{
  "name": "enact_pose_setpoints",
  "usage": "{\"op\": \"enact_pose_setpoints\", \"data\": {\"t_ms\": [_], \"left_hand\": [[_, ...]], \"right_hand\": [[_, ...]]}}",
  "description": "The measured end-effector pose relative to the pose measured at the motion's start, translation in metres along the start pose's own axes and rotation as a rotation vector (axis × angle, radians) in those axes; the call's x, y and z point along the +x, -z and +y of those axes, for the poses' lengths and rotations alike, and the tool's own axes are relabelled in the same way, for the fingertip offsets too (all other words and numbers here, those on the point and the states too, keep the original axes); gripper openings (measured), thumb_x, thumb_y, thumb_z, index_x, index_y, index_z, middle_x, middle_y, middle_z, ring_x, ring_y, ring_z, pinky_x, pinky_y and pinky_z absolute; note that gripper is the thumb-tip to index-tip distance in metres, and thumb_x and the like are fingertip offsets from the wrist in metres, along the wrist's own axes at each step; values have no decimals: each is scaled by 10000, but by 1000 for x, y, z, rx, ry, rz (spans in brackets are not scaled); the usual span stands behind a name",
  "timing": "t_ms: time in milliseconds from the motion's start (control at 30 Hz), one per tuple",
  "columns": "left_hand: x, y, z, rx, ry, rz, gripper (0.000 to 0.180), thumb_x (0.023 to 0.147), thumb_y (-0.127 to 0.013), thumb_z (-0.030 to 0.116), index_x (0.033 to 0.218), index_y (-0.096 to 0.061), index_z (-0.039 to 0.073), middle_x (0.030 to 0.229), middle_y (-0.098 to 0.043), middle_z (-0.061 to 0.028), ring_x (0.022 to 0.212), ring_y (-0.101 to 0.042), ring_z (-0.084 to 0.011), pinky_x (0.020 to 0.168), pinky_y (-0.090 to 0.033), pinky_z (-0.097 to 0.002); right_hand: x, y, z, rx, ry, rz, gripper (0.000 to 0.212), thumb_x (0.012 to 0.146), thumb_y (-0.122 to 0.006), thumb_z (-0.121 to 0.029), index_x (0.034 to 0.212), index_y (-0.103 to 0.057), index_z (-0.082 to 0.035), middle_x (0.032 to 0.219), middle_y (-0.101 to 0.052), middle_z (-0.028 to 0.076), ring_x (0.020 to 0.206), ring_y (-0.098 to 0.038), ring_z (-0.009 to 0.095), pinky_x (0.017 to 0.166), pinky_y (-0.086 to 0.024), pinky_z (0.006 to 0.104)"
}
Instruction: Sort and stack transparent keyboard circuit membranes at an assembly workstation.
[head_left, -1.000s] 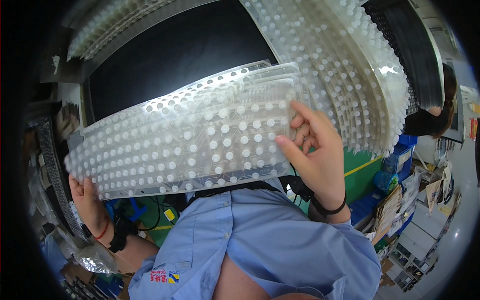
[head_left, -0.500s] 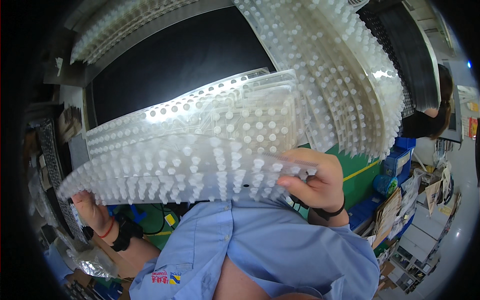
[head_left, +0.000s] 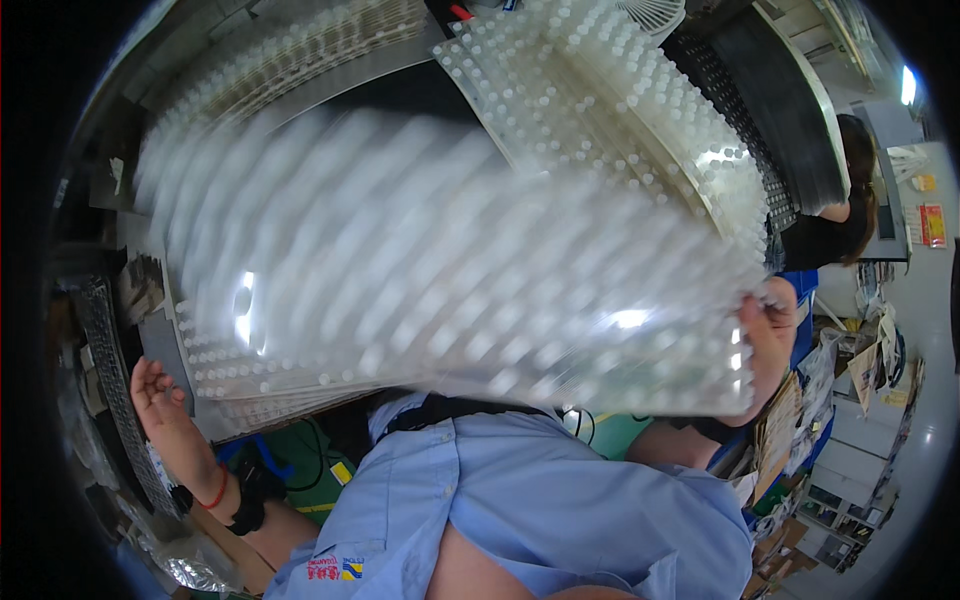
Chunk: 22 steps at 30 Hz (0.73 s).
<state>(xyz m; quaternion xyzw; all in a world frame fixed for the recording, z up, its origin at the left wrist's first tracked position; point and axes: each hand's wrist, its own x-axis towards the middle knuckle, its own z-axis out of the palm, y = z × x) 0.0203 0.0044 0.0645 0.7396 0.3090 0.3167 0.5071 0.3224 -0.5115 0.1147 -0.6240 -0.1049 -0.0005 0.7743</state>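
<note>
A clear keyboard membrane sheet (head_left: pixel 470 270) with rows of white rubber domes hangs in front of me, smeared by motion. My right hand (head_left: pixel 768 335) is closed on its right edge, the hand partly behind the sheet. At the left, my left hand (head_left: pixel 162 405) is off the sheet, holding nothing, its fingers apart and slightly curled. Below and behind the moving sheet, the edges of other stacked membrane sheets (head_left: pixel 285 405) show at the lower left. Most of that stack is hidden.
A tall fanned pile of domed sheets (head_left: pixel 600 110) stands at the back right. Another row of sheets (head_left: pixel 330 45) is at the back left, beside a dark work surface (head_left: pixel 390 100). A person (head_left: pixel 850 200) sits at the far right, near blue bins and papers (head_left: pixel 780 420).
The sheet has swung up and right and now spreads flatter over the stack. My left hand has let go of it. My right hand has moved right and up, still holding it.
</note>
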Motion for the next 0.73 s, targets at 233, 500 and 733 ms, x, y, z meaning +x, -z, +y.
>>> {"op": "enact_pose_setpoints", "data": {"t_ms": [233,500,733], "left_hand": [[0,-18,-2,249,206,-245,648,894,-641,270,1419,-368,6,1243,-493,-74,1028,-466,-147,920,-391,-289],[-2,-33,11,64,187,-126,568,902,-638,168,1378,-404,-36,1157,-572,-83,1025,-532,-137,933,-401,-258],[7,2,-10,-133,436,-114,578,913,-636,224,1392,-406,-4,1255,-569,-82,1120,-534,-136,967,-362,-192]], "right_hand": [[23,58,-15,-7,10,303,212,906,-589,-44,1110,-587,14,1038,-652,126,900,-638,178,802,-519,297],[34,52,-10,-421,61,627,368,949,-566,-146,1260,-515,43,1144,-609,120,1039,-567,161,890,-447,282],[-3,-8,4,-472,399,390,395,965,-523,-148,1340,-478,-31,1233,-564,89,1028,-545,185,886,-422,308]]}}
